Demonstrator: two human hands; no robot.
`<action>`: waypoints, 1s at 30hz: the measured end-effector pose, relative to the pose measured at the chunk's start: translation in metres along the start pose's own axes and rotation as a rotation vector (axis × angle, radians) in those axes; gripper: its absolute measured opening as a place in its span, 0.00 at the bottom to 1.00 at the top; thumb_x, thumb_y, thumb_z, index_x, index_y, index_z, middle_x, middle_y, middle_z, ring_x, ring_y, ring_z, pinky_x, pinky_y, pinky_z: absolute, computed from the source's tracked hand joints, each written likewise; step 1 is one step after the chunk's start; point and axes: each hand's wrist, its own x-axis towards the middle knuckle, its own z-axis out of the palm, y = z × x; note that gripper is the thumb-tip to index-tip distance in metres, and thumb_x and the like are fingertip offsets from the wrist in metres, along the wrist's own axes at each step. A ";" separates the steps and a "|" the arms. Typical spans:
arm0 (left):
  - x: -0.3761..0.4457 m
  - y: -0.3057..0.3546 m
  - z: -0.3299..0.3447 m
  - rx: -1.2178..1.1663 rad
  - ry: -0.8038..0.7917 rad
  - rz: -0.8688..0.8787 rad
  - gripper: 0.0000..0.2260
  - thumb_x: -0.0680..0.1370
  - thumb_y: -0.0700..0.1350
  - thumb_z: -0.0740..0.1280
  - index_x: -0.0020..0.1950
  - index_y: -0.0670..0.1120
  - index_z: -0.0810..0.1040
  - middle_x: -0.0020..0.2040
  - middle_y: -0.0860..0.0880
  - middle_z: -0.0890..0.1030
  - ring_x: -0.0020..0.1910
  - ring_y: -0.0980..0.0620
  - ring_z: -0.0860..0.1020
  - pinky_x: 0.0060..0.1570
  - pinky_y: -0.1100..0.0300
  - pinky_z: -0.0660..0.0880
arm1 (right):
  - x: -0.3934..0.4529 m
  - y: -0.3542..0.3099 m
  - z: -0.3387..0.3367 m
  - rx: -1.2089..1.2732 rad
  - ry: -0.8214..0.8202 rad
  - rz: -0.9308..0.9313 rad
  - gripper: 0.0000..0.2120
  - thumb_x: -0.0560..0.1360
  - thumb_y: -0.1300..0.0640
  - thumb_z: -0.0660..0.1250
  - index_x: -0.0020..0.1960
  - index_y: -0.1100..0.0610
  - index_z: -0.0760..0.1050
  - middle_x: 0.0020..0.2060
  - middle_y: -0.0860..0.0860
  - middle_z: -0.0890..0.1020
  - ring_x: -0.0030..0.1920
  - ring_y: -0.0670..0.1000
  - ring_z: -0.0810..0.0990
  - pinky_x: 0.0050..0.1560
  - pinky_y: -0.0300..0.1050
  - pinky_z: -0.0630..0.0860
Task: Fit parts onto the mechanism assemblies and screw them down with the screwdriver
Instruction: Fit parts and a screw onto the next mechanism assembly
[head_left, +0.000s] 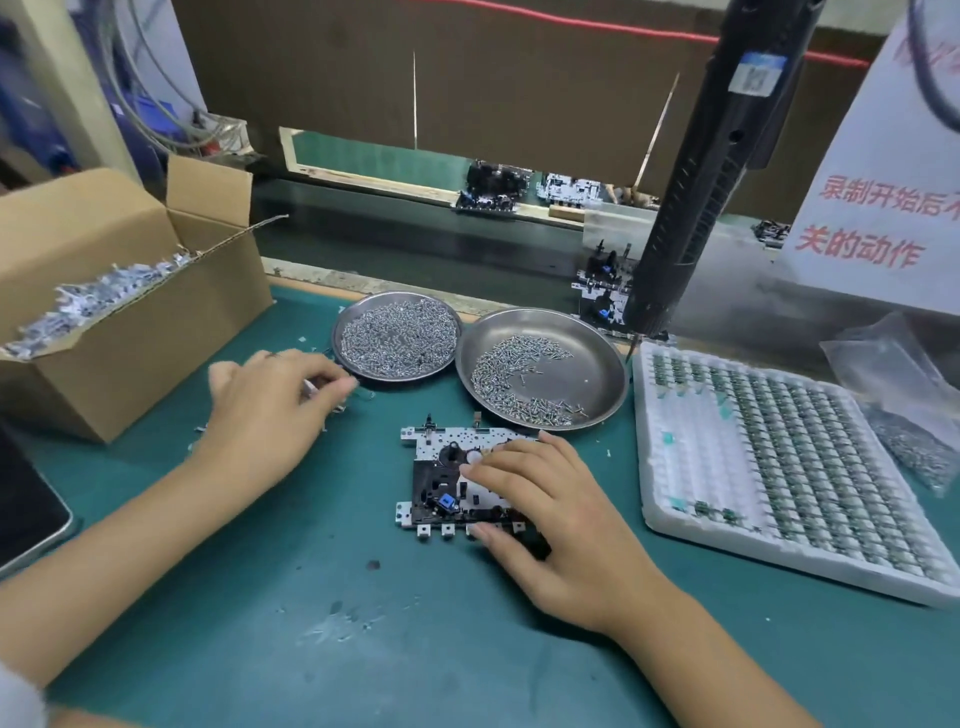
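A flat mechanism assembly (441, 486), white metal with black parts and a small blue piece, lies on the green mat in the middle. My right hand (550, 514) rests on its right half, fingers spread and thumb at its front edge. My left hand (275, 400) hovers over small metal parts (343, 402) scattered left of the screw dishes, fingertips curled and pinching one of them. The black electric screwdriver (701, 197) hangs upright at the back right, its tip just above the foam tray's far corner; neither hand touches it.
Two steel dishes hold screws, the left dish (397, 335) nearly full, the right dish (543, 369) half full. A white foam tray (769, 467) of small components lies right. An open cardboard box (119, 312) of metal parts stands left. A tablet's corner (31, 509) shows at the left edge. More assemblies (602, 291) sit behind.
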 end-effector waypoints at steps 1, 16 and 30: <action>0.004 0.001 -0.006 -0.157 -0.067 -0.098 0.06 0.76 0.52 0.69 0.39 0.55 0.80 0.36 0.53 0.81 0.39 0.53 0.75 0.45 0.56 0.62 | 0.000 0.000 0.000 0.016 0.014 0.000 0.17 0.77 0.50 0.63 0.63 0.56 0.76 0.56 0.49 0.79 0.60 0.51 0.75 0.67 0.54 0.64; 0.014 -0.008 -0.020 -0.333 -0.259 -0.137 0.05 0.77 0.43 0.68 0.41 0.46 0.81 0.25 0.58 0.77 0.21 0.61 0.69 0.24 0.70 0.65 | 0.001 0.001 0.001 0.079 0.114 -0.022 0.12 0.78 0.57 0.62 0.56 0.62 0.80 0.52 0.54 0.80 0.54 0.54 0.77 0.57 0.51 0.71; 0.016 -0.006 -0.025 -0.522 -0.287 -0.337 0.05 0.77 0.42 0.68 0.45 0.42 0.82 0.33 0.50 0.79 0.27 0.57 0.70 0.21 0.72 0.64 | -0.001 0.004 0.003 0.086 0.120 -0.017 0.11 0.78 0.58 0.63 0.54 0.62 0.80 0.52 0.54 0.80 0.54 0.55 0.77 0.55 0.53 0.73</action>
